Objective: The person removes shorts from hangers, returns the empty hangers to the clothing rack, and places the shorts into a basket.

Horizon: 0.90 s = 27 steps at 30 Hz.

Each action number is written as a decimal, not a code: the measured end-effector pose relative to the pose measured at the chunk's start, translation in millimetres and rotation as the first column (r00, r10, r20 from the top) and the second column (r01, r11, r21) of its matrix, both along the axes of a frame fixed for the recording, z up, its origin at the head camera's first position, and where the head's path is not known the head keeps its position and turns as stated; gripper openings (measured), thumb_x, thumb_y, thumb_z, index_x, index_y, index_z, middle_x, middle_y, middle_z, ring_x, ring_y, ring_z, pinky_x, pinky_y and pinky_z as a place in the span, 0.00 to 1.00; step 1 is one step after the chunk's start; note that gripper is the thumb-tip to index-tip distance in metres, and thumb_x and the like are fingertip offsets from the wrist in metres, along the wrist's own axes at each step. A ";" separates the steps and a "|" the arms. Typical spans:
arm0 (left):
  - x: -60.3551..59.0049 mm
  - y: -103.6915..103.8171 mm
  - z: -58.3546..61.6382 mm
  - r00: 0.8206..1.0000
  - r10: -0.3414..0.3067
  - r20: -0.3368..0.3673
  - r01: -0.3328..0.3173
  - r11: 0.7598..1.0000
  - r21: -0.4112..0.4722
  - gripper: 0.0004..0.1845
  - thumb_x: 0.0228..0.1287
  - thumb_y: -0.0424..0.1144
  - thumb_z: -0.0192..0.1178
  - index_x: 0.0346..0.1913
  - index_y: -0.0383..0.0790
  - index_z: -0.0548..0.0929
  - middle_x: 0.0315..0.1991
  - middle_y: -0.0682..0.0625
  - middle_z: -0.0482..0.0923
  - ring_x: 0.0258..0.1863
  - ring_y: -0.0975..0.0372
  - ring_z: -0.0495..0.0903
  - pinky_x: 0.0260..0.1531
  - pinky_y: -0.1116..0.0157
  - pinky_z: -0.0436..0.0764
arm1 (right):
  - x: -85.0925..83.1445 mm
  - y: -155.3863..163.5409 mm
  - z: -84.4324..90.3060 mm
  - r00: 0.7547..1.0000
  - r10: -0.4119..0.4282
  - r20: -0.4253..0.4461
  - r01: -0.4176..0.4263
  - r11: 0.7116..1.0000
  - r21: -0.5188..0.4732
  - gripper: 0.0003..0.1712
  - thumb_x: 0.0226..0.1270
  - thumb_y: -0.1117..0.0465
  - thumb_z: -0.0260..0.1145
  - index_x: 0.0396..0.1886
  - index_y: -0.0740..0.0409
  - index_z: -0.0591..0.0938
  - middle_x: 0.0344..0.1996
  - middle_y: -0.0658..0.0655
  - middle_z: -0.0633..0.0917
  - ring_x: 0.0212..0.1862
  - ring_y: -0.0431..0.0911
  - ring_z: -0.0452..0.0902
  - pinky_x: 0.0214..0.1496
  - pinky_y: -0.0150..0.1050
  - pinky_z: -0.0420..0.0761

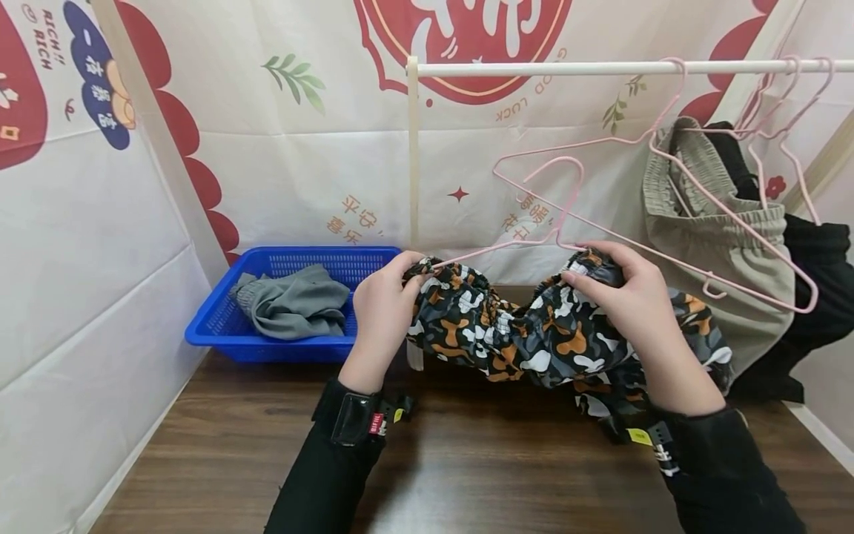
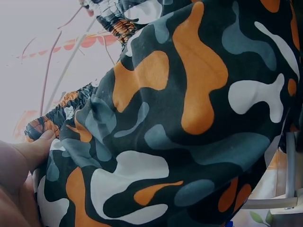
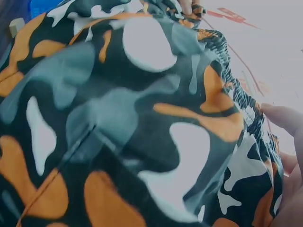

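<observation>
A camouflage garment (image 1: 534, 334) in black, orange, grey and white hangs bunched between both hands above the wooden table (image 1: 467, 475). My left hand (image 1: 387, 300) grips its elastic waistband at the left end. At the right end my right hand (image 1: 617, 285) grips the waistband, where a pink wire hanger (image 1: 534, 185) meets the cloth. The fabric fills the left wrist view (image 2: 180, 118) and the right wrist view (image 3: 132, 123), with a fingertip at each frame's edge.
A blue plastic basket (image 1: 220, 326) with a grey garment (image 1: 293, 300) stands at the back left. A white rail (image 1: 600, 68) on a post carries pink hangers with a beige garment (image 1: 720, 245) and a black one (image 1: 821, 282) at the right. White printed cloth walls surround the table.
</observation>
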<state>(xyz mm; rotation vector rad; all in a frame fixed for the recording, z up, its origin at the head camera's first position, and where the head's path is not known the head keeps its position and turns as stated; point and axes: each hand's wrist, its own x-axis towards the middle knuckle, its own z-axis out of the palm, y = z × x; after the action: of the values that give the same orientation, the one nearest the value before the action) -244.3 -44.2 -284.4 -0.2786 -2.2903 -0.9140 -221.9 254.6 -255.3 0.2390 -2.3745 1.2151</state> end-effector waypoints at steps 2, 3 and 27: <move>-0.2 1.3 -1.2 1.000 -0.004 -0.004 0.004 1.000 -0.003 0.07 0.66 0.43 0.64 0.45 0.51 0.86 0.31 0.55 0.84 0.18 0.63 0.69 0.21 0.64 0.63 | -1.2 -4.2 0.2 1.000 0.000 0.000 0.000 1.000 -0.007 0.28 0.61 0.50 0.72 0.62 0.45 0.79 0.29 0.48 0.77 0.23 0.39 0.71 0.25 0.31 0.72; -0.4 2.0 -1.9 1.000 -0.006 -0.005 0.006 1.000 -0.006 0.07 0.66 0.43 0.64 0.44 0.51 0.86 0.30 0.55 0.84 0.17 0.62 0.69 0.21 0.64 0.63 | -1.8 -6.3 0.2 1.000 -0.005 -0.002 0.005 1.000 -0.002 0.27 0.62 0.50 0.72 0.61 0.45 0.79 0.33 0.48 0.78 0.25 0.39 0.71 0.26 0.30 0.71; 10.6 11.8 -8.1 0.983 -0.120 0.139 0.137 0.984 -0.118 0.08 0.68 0.43 0.62 0.47 0.52 0.84 0.34 0.57 0.84 0.25 0.63 0.74 0.27 0.63 0.71 | -0.7 -27.0 3.2 0.994 -0.100 -0.045 0.101 0.995 0.017 0.23 0.62 0.40 0.68 0.40 0.55 0.87 0.36 0.49 0.82 0.31 0.45 0.68 0.30 0.36 0.66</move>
<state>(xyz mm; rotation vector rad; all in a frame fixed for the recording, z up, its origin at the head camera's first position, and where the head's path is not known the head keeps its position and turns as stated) -233.6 -32.4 -292.6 -0.4378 -2.4812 -0.8744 -222.5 227.6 -252.1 0.1489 -2.3319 1.1300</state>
